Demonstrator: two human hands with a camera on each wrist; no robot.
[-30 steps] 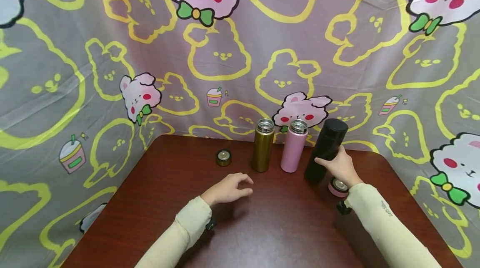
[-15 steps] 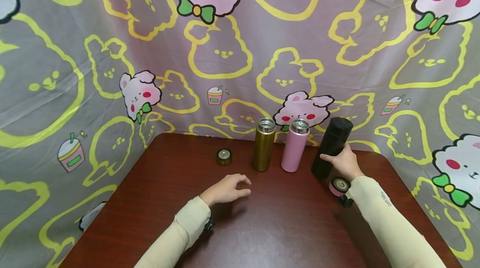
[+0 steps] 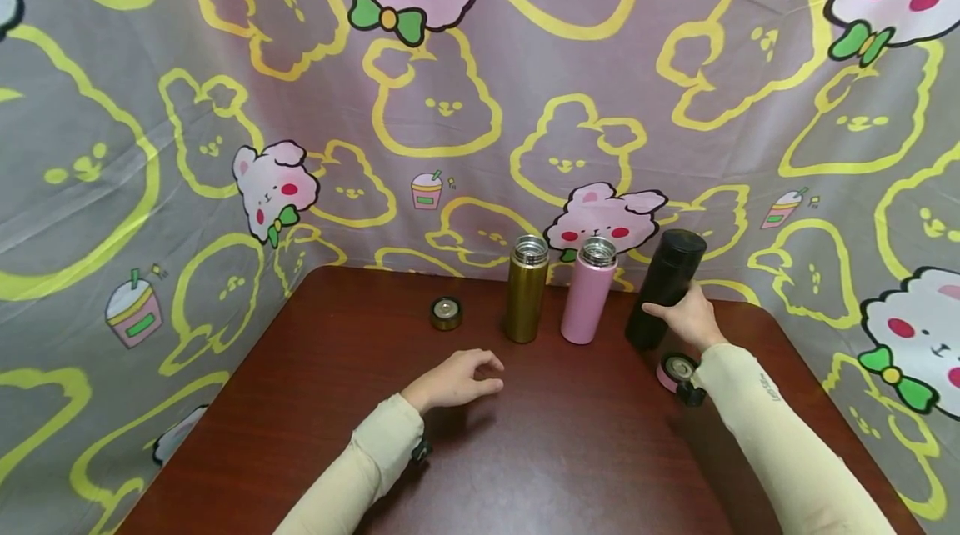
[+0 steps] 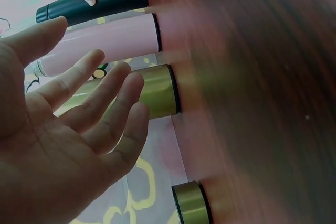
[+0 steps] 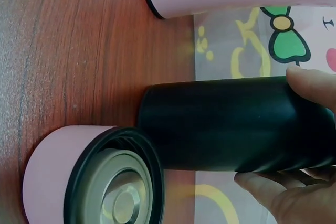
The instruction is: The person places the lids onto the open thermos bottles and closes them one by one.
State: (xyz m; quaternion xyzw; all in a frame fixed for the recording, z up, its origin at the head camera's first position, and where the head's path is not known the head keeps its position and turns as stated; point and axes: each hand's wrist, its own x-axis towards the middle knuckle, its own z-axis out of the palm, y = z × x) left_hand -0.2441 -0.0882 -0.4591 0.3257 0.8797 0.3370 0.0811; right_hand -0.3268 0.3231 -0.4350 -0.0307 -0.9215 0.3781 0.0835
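My right hand (image 3: pixel 688 317) grips a black thermos bottle (image 3: pixel 664 285) with its lid on, thumb on one side and fingers round the other in the right wrist view. It stands at the back right of the table, beside an uncapped pink thermos bottle (image 3: pixel 589 293). To the left of that is an uncapped gold thermos bottle (image 3: pixel 527 293), its steel mouth showing. A pink lid (image 3: pixel 678 372) lies with its inner side up in front of the black bottle. My left hand (image 3: pixel 454 378) holds nothing, fingers loosely bent, in front of the gold bottle.
A gold lid (image 3: pixel 446 313) lies inner side up on the brown table (image 3: pixel 360 343), left of the gold bottle. A patterned cloth (image 3: pixel 450 118) hangs close behind the bottles and along both sides.
The black bottle has moved a little to the right and back in my right hand, away from the pink bottle. My left hand has stayed nearly still.
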